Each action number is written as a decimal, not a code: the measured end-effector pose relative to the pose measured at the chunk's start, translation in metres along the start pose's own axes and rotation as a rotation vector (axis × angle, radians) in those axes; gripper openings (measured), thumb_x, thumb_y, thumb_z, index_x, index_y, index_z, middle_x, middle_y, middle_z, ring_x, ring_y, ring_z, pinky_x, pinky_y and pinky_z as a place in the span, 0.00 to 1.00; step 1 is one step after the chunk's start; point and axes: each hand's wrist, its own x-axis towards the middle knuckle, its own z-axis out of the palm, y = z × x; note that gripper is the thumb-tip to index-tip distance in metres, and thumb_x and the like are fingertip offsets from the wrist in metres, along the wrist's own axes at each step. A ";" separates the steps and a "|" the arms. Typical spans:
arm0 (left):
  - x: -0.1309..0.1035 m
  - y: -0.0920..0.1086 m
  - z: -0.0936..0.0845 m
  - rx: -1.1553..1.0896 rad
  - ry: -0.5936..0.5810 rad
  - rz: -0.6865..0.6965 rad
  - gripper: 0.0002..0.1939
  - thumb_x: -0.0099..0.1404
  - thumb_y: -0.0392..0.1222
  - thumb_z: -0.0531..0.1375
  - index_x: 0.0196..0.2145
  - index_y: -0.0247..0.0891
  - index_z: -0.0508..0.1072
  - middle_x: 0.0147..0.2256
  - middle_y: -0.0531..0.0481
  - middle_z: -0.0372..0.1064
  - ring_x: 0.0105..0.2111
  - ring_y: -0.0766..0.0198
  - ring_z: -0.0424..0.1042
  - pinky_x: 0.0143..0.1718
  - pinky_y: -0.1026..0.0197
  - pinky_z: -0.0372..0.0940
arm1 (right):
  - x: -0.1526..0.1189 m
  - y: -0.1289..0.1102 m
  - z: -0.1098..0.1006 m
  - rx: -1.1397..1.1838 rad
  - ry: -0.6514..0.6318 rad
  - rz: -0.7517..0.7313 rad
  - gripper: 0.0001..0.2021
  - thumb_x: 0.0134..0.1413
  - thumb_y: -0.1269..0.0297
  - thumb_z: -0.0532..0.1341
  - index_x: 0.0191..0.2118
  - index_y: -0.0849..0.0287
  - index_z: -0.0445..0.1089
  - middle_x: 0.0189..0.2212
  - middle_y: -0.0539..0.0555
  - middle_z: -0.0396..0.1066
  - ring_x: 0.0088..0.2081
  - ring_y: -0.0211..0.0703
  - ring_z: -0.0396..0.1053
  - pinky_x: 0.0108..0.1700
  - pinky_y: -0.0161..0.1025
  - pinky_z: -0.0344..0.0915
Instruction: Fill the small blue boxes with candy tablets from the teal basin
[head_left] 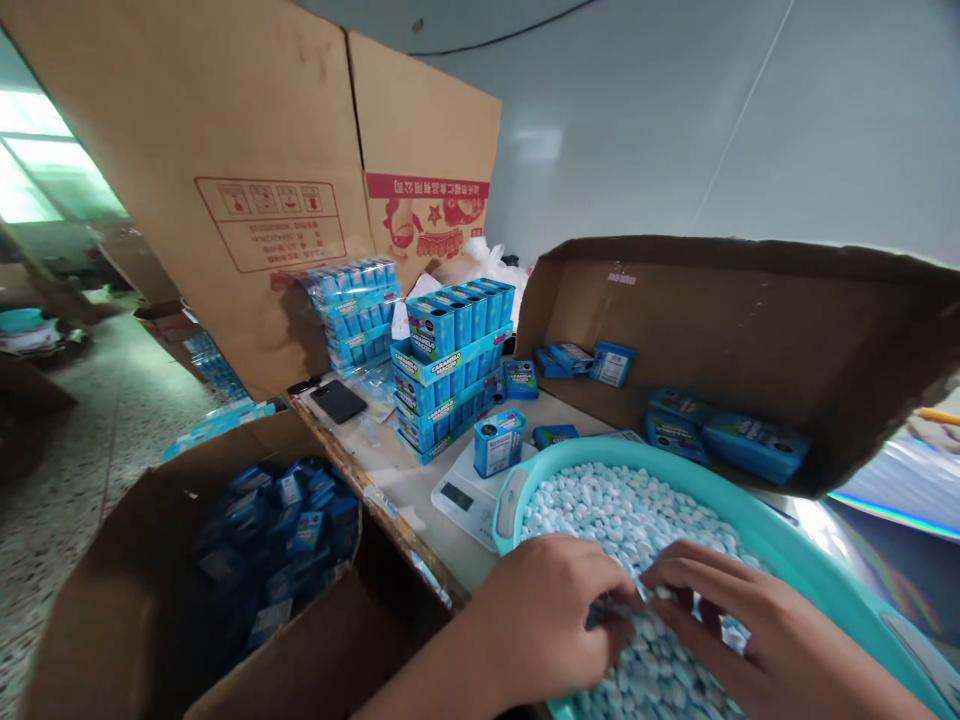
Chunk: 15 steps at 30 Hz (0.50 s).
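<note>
Both of my hands meet over a turquoise basin (795, 545) filled with small pale-blue candies (637, 510). The fingers of my left hand (551, 610) are curled round something dark and mostly hidden. Against it, my right hand (750, 615) is bent with its fingertips pressed together; what they pinch cannot be made out. Beyond the basin's left handle, a blue tin (497, 445) stands upright on a white digital scale (465, 500). Behind the scale rises a stack of blue display trays (442, 390) holding upright tins.
An open carton (120, 560) full of blue tins is at lower left, below the table edge. A cardboard box on its side (697, 300) holds several tins behind the basin. A wrapped stack (360, 310) and a phone (339, 400) sit at the table's left.
</note>
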 end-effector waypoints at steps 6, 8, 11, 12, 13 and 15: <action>0.001 0.001 0.002 0.029 0.011 0.008 0.04 0.65 0.35 0.62 0.37 0.39 0.77 0.36 0.51 0.76 0.39 0.63 0.74 0.45 0.65 0.65 | -0.001 -0.005 -0.003 -0.075 0.076 0.038 0.14 0.68 0.57 0.54 0.43 0.54 0.76 0.39 0.58 0.76 0.40 0.50 0.77 0.40 0.37 0.76; 0.000 0.001 0.002 0.027 0.020 0.011 0.06 0.64 0.32 0.61 0.37 0.38 0.77 0.37 0.51 0.76 0.40 0.62 0.74 0.47 0.65 0.65 | 0.001 -0.007 -0.004 -0.102 0.066 0.011 0.14 0.67 0.57 0.55 0.43 0.53 0.77 0.40 0.57 0.76 0.42 0.50 0.77 0.42 0.37 0.76; -0.001 0.002 0.001 -0.005 0.028 0.005 0.11 0.62 0.28 0.59 0.39 0.38 0.78 0.39 0.50 0.77 0.41 0.63 0.75 0.48 0.65 0.65 | 0.003 -0.008 -0.002 -0.139 0.012 -0.047 0.10 0.61 0.57 0.61 0.41 0.53 0.77 0.39 0.56 0.76 0.42 0.50 0.76 0.41 0.38 0.76; -0.001 0.002 0.001 -0.021 0.035 -0.001 0.12 0.62 0.28 0.58 0.39 0.38 0.78 0.39 0.50 0.77 0.41 0.63 0.75 0.48 0.66 0.66 | 0.003 -0.009 -0.001 -0.147 0.006 -0.057 0.09 0.57 0.57 0.64 0.40 0.53 0.77 0.38 0.56 0.76 0.41 0.51 0.76 0.41 0.39 0.76; -0.001 0.002 0.001 -0.037 0.044 -0.007 0.12 0.63 0.28 0.57 0.40 0.38 0.78 0.39 0.50 0.77 0.41 0.64 0.75 0.48 0.66 0.66 | 0.003 -0.009 0.000 -0.150 0.008 -0.060 0.09 0.53 0.57 0.66 0.39 0.53 0.77 0.38 0.56 0.76 0.41 0.51 0.76 0.41 0.40 0.76; -0.002 0.003 0.001 -0.060 0.059 -0.013 0.12 0.64 0.29 0.57 0.40 0.37 0.78 0.39 0.50 0.77 0.41 0.64 0.75 0.47 0.66 0.66 | 0.002 -0.007 0.003 -0.141 0.035 -0.055 0.10 0.47 0.60 0.69 0.38 0.53 0.77 0.38 0.55 0.75 0.40 0.52 0.76 0.41 0.40 0.76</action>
